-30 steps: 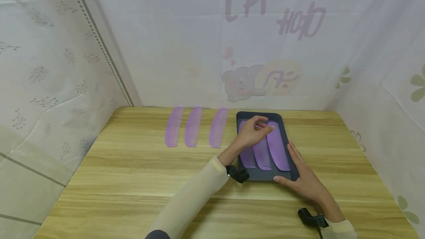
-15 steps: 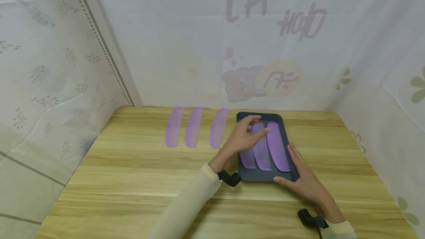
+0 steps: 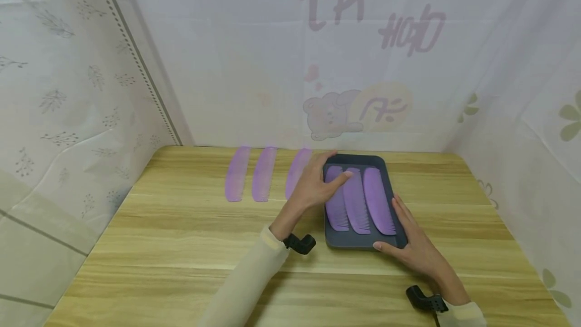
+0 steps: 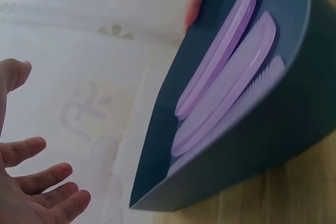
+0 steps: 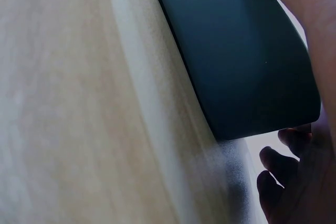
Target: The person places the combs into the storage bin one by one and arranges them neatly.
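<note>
Three purple combs lie side by side in a dark grey tray (image 3: 360, 241): a left comb (image 3: 336, 208), a middle comb (image 3: 356, 206) and a right comb (image 3: 379, 201). My left hand (image 3: 313, 185) hovers at the tray's left edge with spread fingers, holding nothing. It partly hides the nearest of three more combs on the table. In the left wrist view its fingers are apart from the tray wall (image 4: 315, 77). My right hand (image 3: 419, 246) holds the tray's near right corner, thumb at the near rim and fingers along the right side.
Left of the tray, an outer comb (image 3: 237, 175), a second comb (image 3: 264, 175) and a third comb (image 3: 296, 170) stand in a row near the back edge of the wooden table (image 3: 181, 246). A printed cloth (image 3: 236, 64) hangs behind and on both sides.
My left hand has moved left from over the combs in the tray to its left edge, uncovering them and covering part of the third table comb. The right hand stays at the tray.
</note>
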A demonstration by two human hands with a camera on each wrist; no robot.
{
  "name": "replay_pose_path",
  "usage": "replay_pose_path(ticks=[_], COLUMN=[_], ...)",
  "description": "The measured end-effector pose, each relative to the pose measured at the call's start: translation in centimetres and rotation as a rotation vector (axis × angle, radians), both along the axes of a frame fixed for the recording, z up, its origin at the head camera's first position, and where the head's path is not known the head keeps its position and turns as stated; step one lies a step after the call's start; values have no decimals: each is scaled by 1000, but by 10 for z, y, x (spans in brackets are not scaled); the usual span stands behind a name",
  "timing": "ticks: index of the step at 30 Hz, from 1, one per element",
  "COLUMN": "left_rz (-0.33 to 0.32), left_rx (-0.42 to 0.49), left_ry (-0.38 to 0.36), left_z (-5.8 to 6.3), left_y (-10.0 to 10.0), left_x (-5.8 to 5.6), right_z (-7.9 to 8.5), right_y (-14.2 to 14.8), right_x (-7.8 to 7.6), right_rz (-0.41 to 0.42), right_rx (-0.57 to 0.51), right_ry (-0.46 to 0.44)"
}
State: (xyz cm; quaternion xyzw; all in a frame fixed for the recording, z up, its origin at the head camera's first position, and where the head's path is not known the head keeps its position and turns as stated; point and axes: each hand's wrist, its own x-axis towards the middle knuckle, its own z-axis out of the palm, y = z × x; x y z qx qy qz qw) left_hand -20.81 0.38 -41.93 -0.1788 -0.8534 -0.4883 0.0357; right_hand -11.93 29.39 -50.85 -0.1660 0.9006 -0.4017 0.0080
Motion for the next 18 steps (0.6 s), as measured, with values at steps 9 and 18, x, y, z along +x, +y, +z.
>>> replay_pose_path(ticks=[9, 18], left_rz=[60, 156], left_rx=[-66, 23], left_ry=[91, 118], left_z=[5, 6], left_y=[-25, -55], left_x=[-8, -15], right_z=[-1, -2], right_y=[1, 1], right_x=[-1, 0], right_rz=[-7, -14], right_rx=[6, 21], right_ry=[-5, -7])
